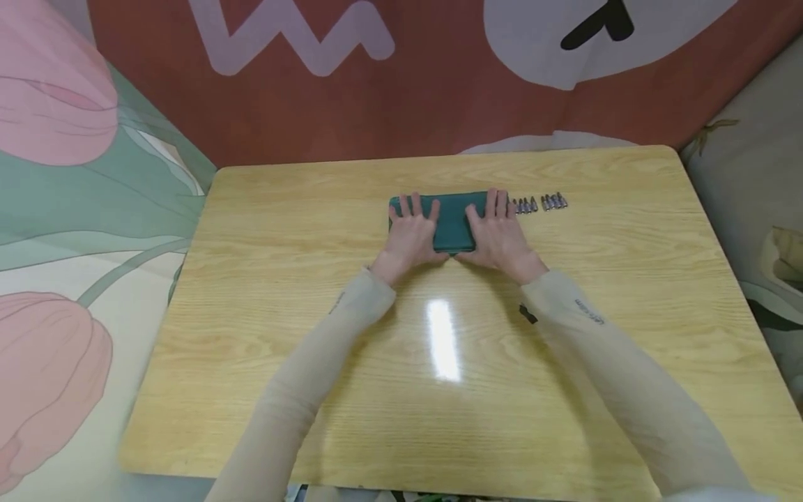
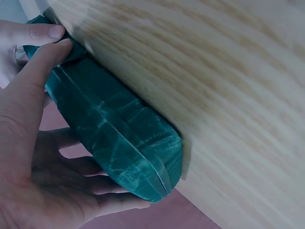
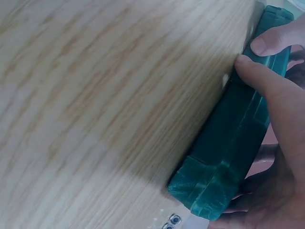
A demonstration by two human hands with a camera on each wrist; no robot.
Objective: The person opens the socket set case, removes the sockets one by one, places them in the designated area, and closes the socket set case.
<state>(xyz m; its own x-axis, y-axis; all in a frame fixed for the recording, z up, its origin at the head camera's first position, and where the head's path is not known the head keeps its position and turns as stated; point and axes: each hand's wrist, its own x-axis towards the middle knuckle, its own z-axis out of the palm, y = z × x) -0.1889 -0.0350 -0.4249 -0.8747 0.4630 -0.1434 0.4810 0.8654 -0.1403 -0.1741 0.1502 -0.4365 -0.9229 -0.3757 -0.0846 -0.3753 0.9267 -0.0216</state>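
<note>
A flat green case (image 1: 453, 226) with a glossy, wrinkled covering lies on the table near its far side. A seam line runs along its near side in both wrist views. My left hand (image 1: 410, 233) rests on its left part, fingers spread straight over the top. My right hand (image 1: 498, 236) lies the same way on the right part. Both thumbs touch the near side, their tips close together at the middle, as the left thumb (image 2: 59, 50) and right thumb (image 3: 252, 67) show. The case appears closed; its inside is hidden.
Two short rows of small pointed metal pieces, a nearer row (image 1: 525, 205) and a farther row (image 1: 555, 201), stand just right of the case. A small black piece (image 1: 528, 314) shows beside the right sleeve. The wooden table (image 1: 263, 230) meets a red patterned cloth (image 1: 351, 118) behind.
</note>
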